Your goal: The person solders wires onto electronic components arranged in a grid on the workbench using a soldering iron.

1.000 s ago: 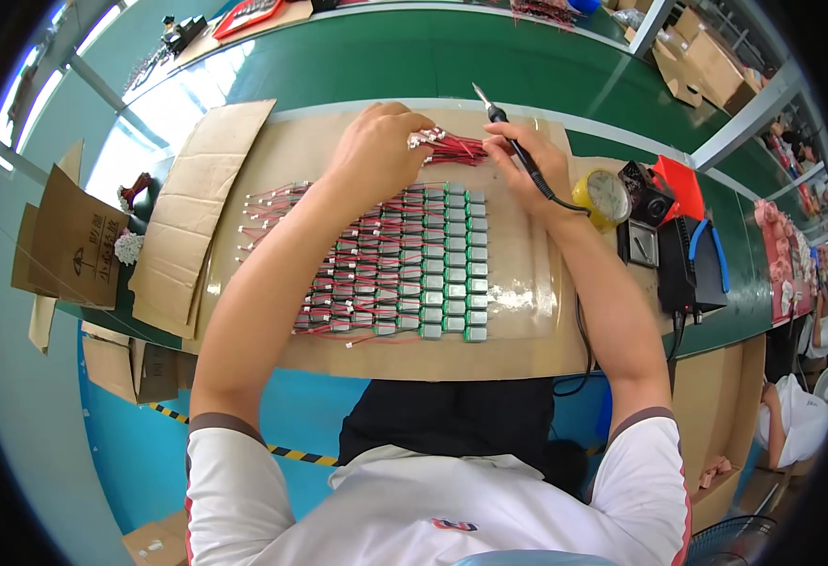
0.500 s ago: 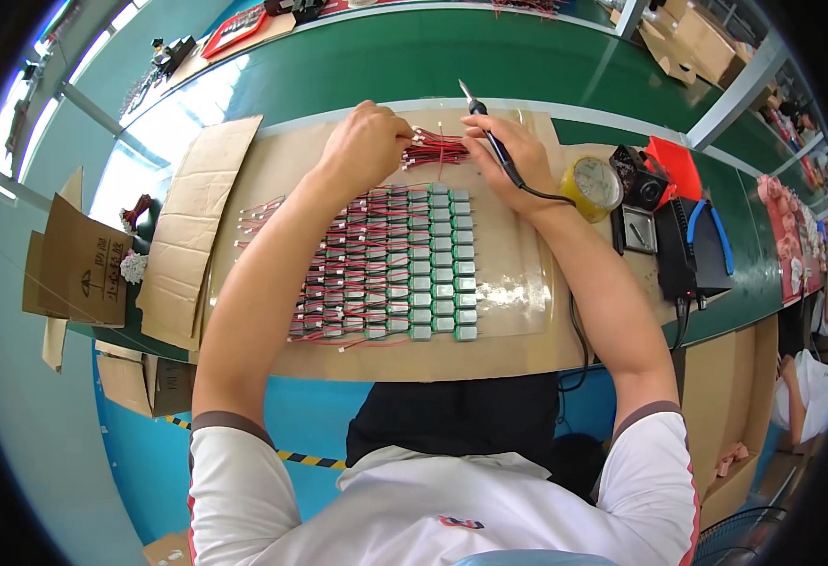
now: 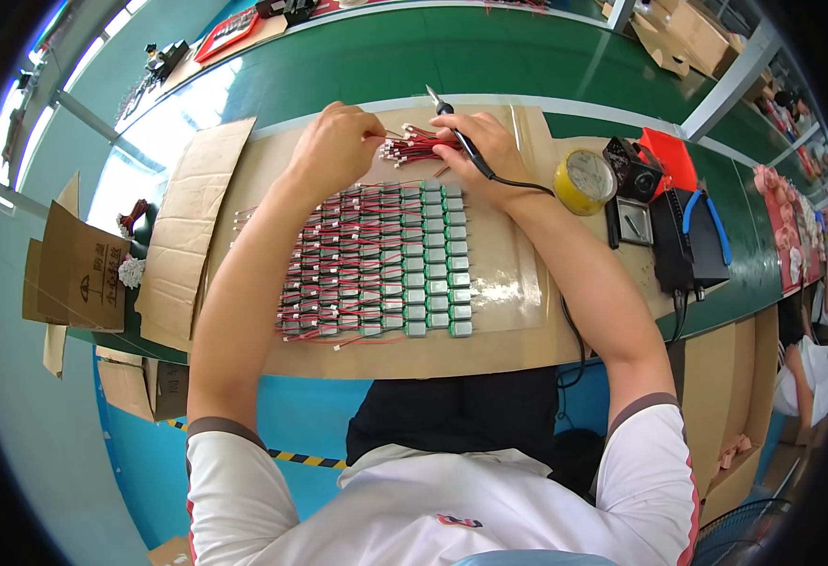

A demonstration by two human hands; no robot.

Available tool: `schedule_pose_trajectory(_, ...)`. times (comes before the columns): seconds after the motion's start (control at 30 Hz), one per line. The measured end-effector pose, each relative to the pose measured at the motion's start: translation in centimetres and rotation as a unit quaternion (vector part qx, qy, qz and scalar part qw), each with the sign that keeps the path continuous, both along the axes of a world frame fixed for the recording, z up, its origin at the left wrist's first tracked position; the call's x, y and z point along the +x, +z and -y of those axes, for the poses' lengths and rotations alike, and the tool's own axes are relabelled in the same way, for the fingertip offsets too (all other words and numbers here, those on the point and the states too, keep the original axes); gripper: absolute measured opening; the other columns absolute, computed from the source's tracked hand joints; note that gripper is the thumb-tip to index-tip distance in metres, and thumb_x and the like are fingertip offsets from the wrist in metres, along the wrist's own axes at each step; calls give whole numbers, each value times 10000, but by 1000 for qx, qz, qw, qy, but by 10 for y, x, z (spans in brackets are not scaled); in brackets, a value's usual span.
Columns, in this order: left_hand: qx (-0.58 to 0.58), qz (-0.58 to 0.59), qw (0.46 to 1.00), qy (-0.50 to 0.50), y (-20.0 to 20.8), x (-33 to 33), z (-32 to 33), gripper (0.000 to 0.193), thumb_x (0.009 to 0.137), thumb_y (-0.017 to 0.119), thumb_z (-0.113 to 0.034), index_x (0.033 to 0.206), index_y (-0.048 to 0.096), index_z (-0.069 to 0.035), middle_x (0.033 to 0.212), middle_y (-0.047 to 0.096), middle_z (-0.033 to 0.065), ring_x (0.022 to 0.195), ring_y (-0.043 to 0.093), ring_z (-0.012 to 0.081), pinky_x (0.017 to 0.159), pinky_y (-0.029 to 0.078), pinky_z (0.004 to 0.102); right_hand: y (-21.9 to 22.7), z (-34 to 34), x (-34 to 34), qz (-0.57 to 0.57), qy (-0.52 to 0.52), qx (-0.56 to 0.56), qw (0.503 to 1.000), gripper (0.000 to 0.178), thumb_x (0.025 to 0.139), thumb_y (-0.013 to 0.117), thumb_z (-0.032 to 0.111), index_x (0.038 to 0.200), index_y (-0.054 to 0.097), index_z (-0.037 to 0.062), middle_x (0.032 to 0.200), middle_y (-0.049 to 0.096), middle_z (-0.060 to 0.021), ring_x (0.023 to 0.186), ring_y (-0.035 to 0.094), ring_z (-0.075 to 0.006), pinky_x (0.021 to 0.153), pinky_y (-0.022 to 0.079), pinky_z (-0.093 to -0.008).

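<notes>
A: Clutter around the hands?
B: Rows of small green parts (image 3: pixel 404 259) fill the counter (image 3: pixel 527 349); yellow tape roll (image 3: pixel 584 181) and black box (image 3: pixel 685 247) sit right.
A: The iron?
B: Right hand (image 3: pixel 489 156) has its grip closed around the soldering iron (image 3: pixel 459 137), long axis pointing up-left. Left hand (image 3: pixel 334 146) pinches the red wire bundle (image 3: pixel 423 146).

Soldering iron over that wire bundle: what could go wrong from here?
1. The soldering iron in the right hand lies across the bundle of red wires; its tip could scorch insulation or the left hand pinching the wire ends.
2. The iron's black cord trails beside the yellow tape roll; a snag might jerk the iron.
</notes>
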State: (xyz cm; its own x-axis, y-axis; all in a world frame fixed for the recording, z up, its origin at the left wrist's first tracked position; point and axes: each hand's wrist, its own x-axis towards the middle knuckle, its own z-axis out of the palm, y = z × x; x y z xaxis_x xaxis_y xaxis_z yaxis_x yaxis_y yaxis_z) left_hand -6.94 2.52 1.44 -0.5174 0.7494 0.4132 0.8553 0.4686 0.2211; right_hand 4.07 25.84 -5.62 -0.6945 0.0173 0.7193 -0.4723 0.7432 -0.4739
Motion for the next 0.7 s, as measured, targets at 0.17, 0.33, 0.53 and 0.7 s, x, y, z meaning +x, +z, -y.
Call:
schedule_pose_trajectory(0.17,19,38,999,-2,7,-2,10,127,930,761,-119,1007,816,-33,957,771,125,969,690,298,917,552,430,7,5,1,-25,29,13,999,398,877,807,88,1264,718,105,1027,745,-129,1037,656,-364,945,544,-466)
schedule_pose_trajectory(0.33,67,126,989,32,15,6,25,150,939,790,-149,1017,817,-25,921,788,79,777,667,205,761,543,367,6,1,10,-11,-1,5,1000,461,872,841,101,1311,703,106,1083,763,-138,1037,699,-325,940,575,-433)
schedule_pose_trajectory(0.53,110,303,945,48,13,50,36,160,961,808,-176,1040,828,-38,871,765,-22,681,537,47,653,463,254,28,17,36,81,111,-249,959,443,935,845,81,1352,696,100,1082,776,-70,955,749,-152,888,613,-302)
schedule_pose_trajectory(0.7,122,325,936,49,10,70,35,193,931,812,-193,1034,824,-31,915,808,87,753,697,170,729,560,335,34,25,55,126,119,-291,941,333,970,804,60,1293,724,83,1081,773,-61,971,740,-123,888,603,-279)
